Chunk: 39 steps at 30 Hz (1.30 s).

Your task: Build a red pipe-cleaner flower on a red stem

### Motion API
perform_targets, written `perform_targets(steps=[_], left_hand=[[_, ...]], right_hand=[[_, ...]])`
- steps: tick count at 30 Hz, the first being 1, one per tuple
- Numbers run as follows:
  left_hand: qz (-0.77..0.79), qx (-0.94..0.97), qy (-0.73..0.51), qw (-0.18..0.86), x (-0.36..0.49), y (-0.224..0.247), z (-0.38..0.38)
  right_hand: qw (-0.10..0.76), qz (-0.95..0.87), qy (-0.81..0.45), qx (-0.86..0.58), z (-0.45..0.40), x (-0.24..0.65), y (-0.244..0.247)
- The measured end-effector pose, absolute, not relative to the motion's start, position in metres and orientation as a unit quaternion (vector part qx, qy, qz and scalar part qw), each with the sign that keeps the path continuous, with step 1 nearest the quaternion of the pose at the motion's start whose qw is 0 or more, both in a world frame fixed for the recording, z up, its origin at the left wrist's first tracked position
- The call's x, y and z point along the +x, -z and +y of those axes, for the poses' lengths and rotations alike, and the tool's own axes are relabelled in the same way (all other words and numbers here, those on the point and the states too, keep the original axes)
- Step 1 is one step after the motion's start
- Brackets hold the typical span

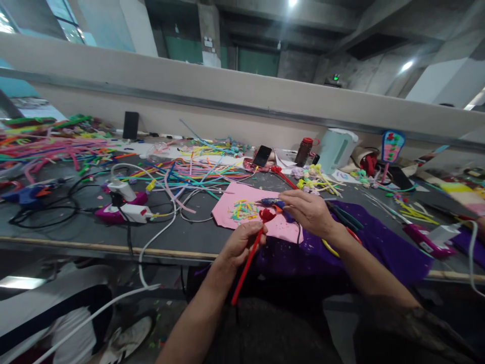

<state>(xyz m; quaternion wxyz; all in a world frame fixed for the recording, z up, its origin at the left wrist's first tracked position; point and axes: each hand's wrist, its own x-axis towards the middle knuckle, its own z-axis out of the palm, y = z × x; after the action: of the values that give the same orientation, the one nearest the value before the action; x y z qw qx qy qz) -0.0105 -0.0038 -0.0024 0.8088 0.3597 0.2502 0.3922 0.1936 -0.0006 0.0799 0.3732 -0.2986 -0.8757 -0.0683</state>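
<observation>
A red pipe-cleaner flower (266,215) on a long red stem (247,268) is pinched in my left hand (242,242), the stem slanting down toward me. My right hand (308,210) is closed from above over the back of a blue glue gun (271,202) with an orange trigger. The gun's nozzle points left, just above the red flower. Beneath both hands lies a pink sheet (227,199) bearing a pile of short yellow and green pipe-cleaner pieces (243,210). My right palm and thumb are partly hidden.
Pliers (345,216) rest on purple cloth (382,237) at the right. Behind are a phone (262,155), a bottle (303,151) and a kettle (335,149). Left lie power strips (123,210), cables, another glue gun (28,194) and heaps of pipe cleaners (56,151).
</observation>
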Motion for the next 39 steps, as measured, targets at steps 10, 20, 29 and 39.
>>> perform_targets(steps=[10, 20, 29, 39], left_hand=[[0.162, 0.379, -0.536, 0.737, -0.010, 0.000, -0.014], [0.236, 0.440, -0.541, 0.677, -0.012, -0.002, -0.020], [0.299, 0.377, -0.542, 0.689, -0.013, -0.004, -0.026], [0.426, 0.494, -0.497, 0.573, -0.037, -0.025, -0.058]], right_hand=[[0.414, -0.769, -0.293, -0.390, -0.047, 0.146, -0.026], [0.454, -0.669, -0.453, -0.375, -0.046, 0.120, -0.016], [0.482, -0.661, -0.439, -0.370, -0.047, 0.132, -0.013], [0.505, -0.645, -0.462, -0.339, -0.050, 0.140, -0.006]])
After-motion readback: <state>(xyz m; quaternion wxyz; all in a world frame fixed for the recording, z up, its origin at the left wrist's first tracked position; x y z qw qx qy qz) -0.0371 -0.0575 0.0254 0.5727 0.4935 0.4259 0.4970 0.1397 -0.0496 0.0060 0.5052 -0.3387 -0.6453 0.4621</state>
